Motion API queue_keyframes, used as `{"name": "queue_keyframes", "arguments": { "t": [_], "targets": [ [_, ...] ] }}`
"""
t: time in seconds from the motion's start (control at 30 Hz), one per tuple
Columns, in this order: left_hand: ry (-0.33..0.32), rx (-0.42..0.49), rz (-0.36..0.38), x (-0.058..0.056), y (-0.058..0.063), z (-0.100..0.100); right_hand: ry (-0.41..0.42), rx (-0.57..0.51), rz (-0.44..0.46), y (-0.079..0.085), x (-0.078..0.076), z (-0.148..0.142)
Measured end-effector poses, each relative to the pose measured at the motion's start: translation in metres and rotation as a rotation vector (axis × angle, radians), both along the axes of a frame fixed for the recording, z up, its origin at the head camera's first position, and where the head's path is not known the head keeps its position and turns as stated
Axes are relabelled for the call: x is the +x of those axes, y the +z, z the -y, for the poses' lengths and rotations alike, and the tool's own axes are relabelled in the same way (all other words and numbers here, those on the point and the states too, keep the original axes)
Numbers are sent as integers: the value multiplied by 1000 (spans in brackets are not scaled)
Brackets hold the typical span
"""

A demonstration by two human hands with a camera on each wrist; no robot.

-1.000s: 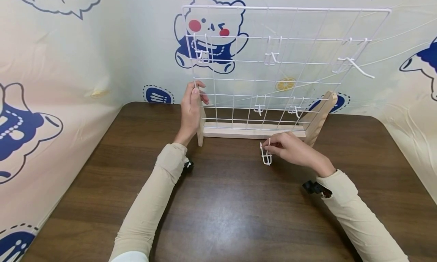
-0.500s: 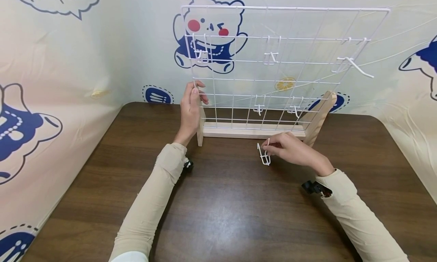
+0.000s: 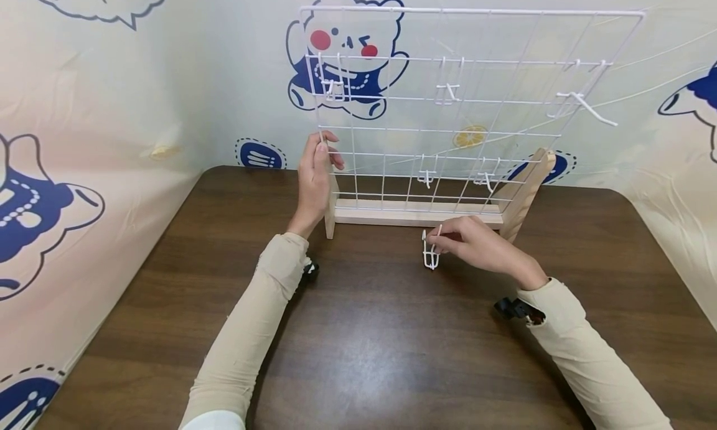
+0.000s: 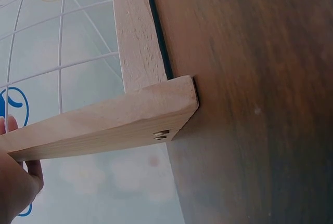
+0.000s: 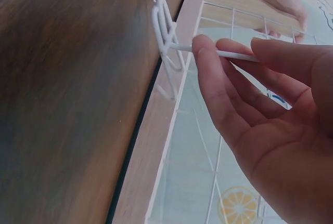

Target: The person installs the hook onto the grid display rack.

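My left hand (image 3: 315, 175) holds the left edge of a white wire grid rack (image 3: 476, 10). In the left wrist view, its fingers (image 4: 35, 174) wrap the wooden side piece (image 4: 104, 122). Low in front of the rack, my right hand (image 3: 470, 240) pinches a white wire display hook (image 3: 431, 260). The right wrist view shows the hook's prong between thumb and fingers, with its looped back end (image 5: 165, 31) pointing away from the palm, beside the wooden base bar (image 5: 151, 125). Several similar hooks hang on the grid, such as one at upper centre (image 3: 448, 93).
The rack stands on a dark brown wooden table (image 3: 358, 343) near its back edge. One hung hook at the upper right (image 3: 594, 111) juts out toward the front. A patterned cloth backdrop (image 3: 196, 75) surrounds the table's far and left sides.
The hook in my right hand has turned slightly, tipping left and then more upright, and shifted a little left. My left hand has kept its hold on the rack.
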State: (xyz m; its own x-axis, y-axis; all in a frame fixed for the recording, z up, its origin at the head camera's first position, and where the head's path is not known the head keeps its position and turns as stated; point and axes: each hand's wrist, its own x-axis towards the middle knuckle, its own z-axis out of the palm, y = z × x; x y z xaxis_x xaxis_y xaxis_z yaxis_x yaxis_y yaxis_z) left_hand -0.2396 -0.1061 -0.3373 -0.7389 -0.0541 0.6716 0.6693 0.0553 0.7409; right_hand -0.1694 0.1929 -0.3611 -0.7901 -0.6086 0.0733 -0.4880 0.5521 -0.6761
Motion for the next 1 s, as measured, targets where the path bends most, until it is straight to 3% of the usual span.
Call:
{"name": "queue_keyframes", "arguments": {
  "t": [0.17, 0.4, 0.53, 0.8, 1.0],
  "targets": [
    [0, 8, -5, 0, 2, -2, 15, -27, 15, 3, 1, 2],
    [11, 19, -17, -20, -18, 1, 53, -81, 76, 11, 8, 11],
    [17, 19, -28, -24, -22, 2, 67, -84, 71, 13, 10, 19],
    [10, 14, -12, -21, -19, 2, 61, -108, 29, 17, 11, 30],
    [-4, 8, -15, -2, -2, -1, 39, -134, -49, 23, 11, 43]
  ]
}}
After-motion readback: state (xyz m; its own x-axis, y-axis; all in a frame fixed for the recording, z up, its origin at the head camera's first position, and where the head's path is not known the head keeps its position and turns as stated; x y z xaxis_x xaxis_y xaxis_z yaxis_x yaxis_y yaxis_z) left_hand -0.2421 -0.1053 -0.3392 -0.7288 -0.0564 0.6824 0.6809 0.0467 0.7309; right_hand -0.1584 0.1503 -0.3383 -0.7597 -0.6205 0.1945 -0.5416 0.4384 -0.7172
